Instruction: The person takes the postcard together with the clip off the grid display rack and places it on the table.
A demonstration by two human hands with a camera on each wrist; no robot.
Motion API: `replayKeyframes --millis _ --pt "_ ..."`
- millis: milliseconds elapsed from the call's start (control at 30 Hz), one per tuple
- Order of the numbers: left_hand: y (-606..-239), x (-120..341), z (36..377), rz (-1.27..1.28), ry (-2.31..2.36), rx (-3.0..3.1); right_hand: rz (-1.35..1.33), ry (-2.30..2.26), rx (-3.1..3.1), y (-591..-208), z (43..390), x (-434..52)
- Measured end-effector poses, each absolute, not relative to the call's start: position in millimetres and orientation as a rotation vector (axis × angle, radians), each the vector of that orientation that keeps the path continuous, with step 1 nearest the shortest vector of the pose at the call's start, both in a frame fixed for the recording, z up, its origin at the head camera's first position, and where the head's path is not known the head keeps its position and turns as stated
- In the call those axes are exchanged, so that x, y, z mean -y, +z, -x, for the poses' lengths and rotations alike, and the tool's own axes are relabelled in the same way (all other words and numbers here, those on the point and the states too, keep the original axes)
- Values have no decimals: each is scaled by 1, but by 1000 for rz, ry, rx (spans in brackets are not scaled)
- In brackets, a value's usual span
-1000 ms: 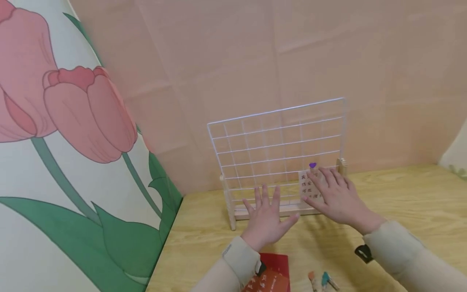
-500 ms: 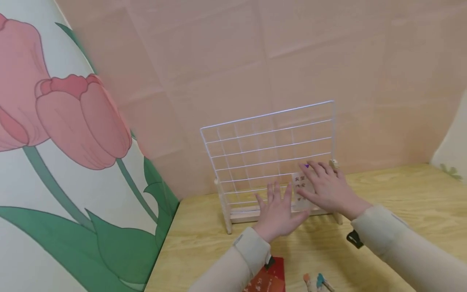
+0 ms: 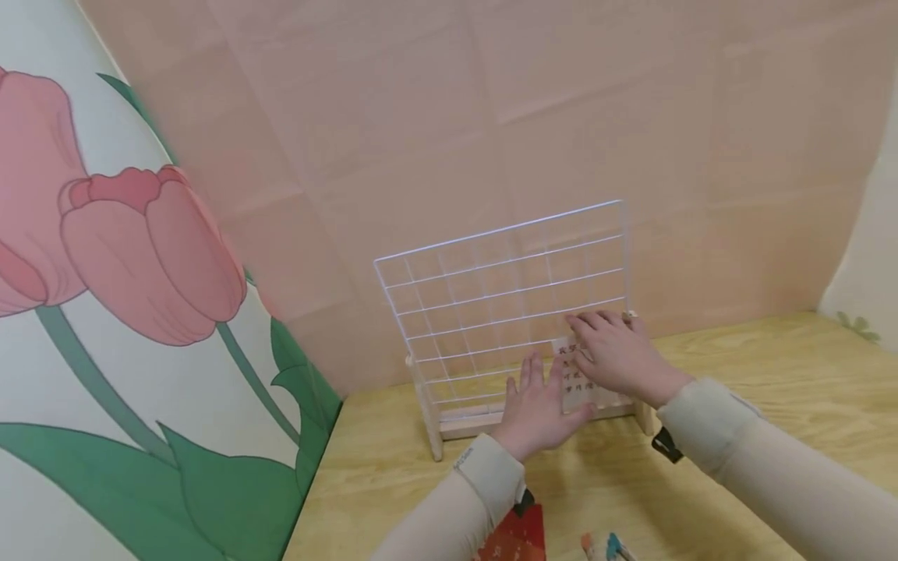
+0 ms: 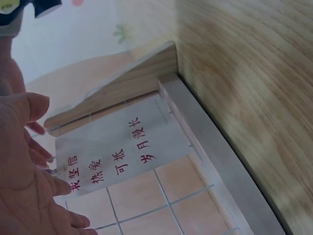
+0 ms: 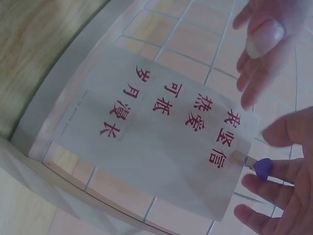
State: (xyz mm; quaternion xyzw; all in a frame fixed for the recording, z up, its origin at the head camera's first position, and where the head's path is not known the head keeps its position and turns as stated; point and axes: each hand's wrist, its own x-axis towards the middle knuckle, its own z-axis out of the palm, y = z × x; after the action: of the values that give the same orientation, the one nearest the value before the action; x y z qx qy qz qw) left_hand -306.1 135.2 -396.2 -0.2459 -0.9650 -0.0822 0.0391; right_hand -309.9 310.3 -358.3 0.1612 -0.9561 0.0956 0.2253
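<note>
A white wire grid rack [image 3: 500,229] stands upright in a wooden base [image 3: 466,427]. A white card [image 5: 161,132] with red Chinese characters hangs on the rack's lower right. One small wooden clothespin with a purple heart [image 5: 263,168] grips the card's top edge. My right hand [image 3: 620,354] is beside that clip, fingers loosely bent; in the right wrist view a fingertip reaches the heart, while the thumb stands apart from it. My left hand [image 3: 536,409], fingers spread, hovers by the card's left side and holds nothing.
On the wooden table [image 3: 379,483], a red card or envelope [image 3: 515,538] lies under my left forearm. Clothespins with orange and teal tops [image 3: 613,545] lie at the front edge of view. A pink-beige backdrop [image 3: 421,117] rises behind; a tulip-painted wall [image 3: 147,241] is on the left.
My view has shifted slightly. The left hand has moved right, closer to the card. The right hand's fingers have gone from spread to more bent around the clip's area.
</note>
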Motion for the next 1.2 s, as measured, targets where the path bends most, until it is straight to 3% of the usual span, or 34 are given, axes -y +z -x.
replayKeyframes --millis 367,800,1200 --pt "-398 -135 312 844 -458 2994 -449 239 2619 -351 316 -309" --pt "-397 -135 319 927 -1182 2974 -446 263 2643 -349 319 -312" --pt "-393 -133 321 784 -1360 2906 -455 303 2653 -342 325 -314"
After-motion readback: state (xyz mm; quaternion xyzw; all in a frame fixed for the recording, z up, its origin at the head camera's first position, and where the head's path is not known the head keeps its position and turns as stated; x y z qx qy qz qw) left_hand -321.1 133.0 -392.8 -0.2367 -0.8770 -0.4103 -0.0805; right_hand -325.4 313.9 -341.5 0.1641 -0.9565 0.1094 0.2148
